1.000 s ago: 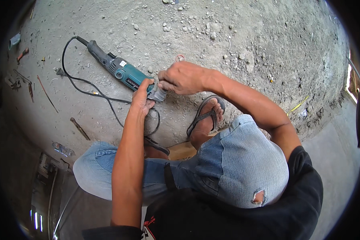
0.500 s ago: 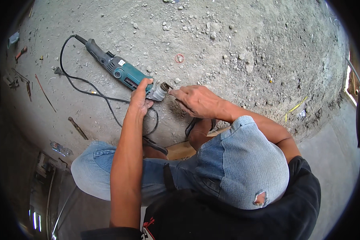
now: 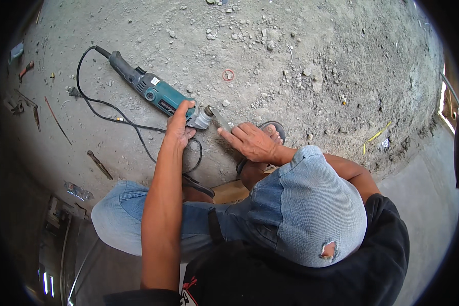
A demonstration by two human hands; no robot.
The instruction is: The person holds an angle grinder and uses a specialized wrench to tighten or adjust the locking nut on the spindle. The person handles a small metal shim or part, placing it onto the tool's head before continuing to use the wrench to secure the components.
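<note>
A teal and dark grey angle grinder (image 3: pixel 163 96) lies slantwise on the dusty ground, its silver gear head (image 3: pixel 201 119) toward me. My left hand (image 3: pixel 179 125) is wrapped round the body just behind that head, thumb on top. Beside the spindle end, a thin flat grey piece (image 3: pixel 221 121), perhaps a disc seen nearly edge-on, reaches to the fingertips of my right hand (image 3: pixel 252 142). The right fingers are closed at its near end, index finger stretched along it. Whether the piece touches the spindle I cannot tell.
The black power cord (image 3: pixel 113 105) loops left of the grinder, its plug (image 3: pixel 73 92) on the ground. A red rubber ring (image 3: pixel 228 75) lies beyond. Several tools, a rusty rod (image 3: pixel 57 120) and a plastic bottle (image 3: pixel 78 190) are at left. Gravel lies all around; my sandalled foot (image 3: pixel 273 131) is behind my right hand.
My right hand has drawn back from the spindle, toward me and to the right, and the thin grey piece now shows. My left hand and the grinder stay put. My right foot has come into view.
</note>
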